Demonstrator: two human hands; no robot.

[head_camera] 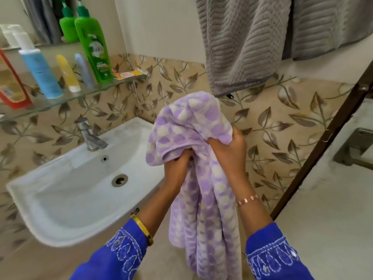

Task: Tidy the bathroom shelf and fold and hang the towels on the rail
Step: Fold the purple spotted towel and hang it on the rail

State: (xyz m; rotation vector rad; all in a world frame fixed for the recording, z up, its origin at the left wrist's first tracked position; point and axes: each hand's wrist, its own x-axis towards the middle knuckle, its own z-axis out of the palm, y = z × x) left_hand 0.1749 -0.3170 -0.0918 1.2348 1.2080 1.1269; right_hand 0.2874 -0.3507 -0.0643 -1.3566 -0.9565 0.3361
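Both hands, left hand [177, 164] and right hand [228, 150], had fingers clenched on the bunched lilac spotted towel [193, 138], held beside the washbasin [66, 199] below the hung grey towel [242, 47], probably to find an edge for folding.

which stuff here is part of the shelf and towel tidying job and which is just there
Part of the job:
purple spotted towel, gripped by left hand and right hand
grey towel, hanging above
glass shelf with green bottle and blue bottle

Just there:
sink
tap
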